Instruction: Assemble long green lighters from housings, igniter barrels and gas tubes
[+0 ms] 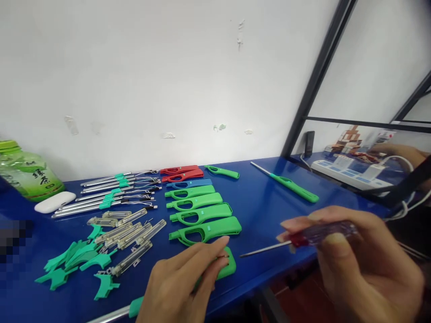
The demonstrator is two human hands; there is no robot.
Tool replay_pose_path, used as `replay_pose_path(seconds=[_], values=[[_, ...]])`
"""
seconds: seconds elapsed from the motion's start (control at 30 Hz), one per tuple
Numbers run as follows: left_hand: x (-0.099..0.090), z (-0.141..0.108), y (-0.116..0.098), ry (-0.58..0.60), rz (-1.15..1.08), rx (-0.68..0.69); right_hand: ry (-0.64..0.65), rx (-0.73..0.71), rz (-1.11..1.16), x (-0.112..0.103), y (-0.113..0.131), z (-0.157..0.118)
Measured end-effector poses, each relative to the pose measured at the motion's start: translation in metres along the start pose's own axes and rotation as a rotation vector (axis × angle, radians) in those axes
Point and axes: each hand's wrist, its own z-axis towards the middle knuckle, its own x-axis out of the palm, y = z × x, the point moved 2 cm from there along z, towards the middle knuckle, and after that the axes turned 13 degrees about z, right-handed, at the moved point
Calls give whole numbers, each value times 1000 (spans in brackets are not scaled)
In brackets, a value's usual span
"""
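My left hand (185, 278) is closed over a green lighter (229, 264) at the front edge of the blue table. The lighter's rounded end sticks out past my fingertips, and its metal tube (112, 315) shows at the lower left; its middle is hidden. In my right hand (357, 260) is a screwdriver (323, 234) with a clear purple and red handle. Its thin tip points left, just right of the green end and apart from it. Several green handle shells (215, 228) lie in a column behind my left hand.
Left on the blue table (262, 211) are metal tubes (90, 208), clear fuel tanks (134, 258), teal triggers (81, 255), a white case (55, 202) and a bottle (30, 172). A whole green lighter (294, 186) lies back right. Beyond the frame are a power strip (350, 175) and another person's hand (400, 152).
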Motion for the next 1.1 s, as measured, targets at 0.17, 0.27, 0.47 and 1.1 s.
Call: replay_pose_path(seconds=[0.17, 0.27, 0.47, 1.1], values=[[-1, 0, 2, 1, -47, -53, 59, 56, 86, 20, 4, 2], [3, 2, 1, -6, -27, -115, 89, 68, 87, 23, 3, 5], [10, 8, -5, -85, 85, -118, 129, 55, 102, 23, 0, 3], [3, 5, 2, 36, -208, -160, 115, 70, 131, 25, -2, 4]])
